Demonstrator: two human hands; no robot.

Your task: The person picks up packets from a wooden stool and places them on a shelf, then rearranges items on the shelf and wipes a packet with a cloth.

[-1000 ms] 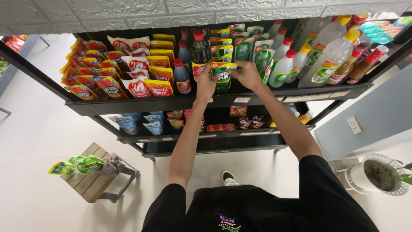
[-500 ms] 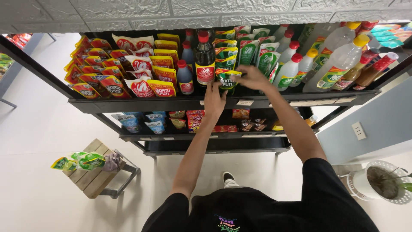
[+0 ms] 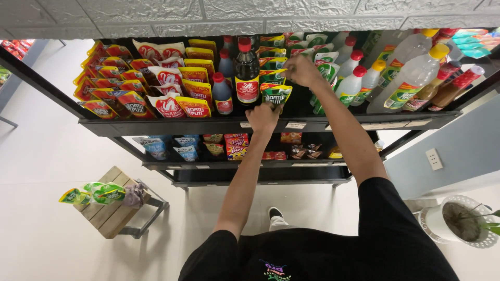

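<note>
I stand over a black shelf rack against a pale textured stone wall, with a light floor below. A low wooden crate stool off to my left carries a few more green pouches, and a white plant pot sits at my right. The top shelf is crowded: red and yellow sachets on the left, dark sauce bottles with red caps in the middle, clear vinegar bottles on the right.

The step in hand, as I judge it, is lining up the green pouches in their row beside the dark bottles. My left hand is closed on the lower edge of the front green pouch, which stands upright at the shelf's front lip. My right hand reaches deeper, fingers pinched on the top of a pouch in the row behind; how firm that grip is I cannot tell.

The next move probably calls for steadying the front pouch while I straighten the back one without knocking the bottle just beside it.
</note>
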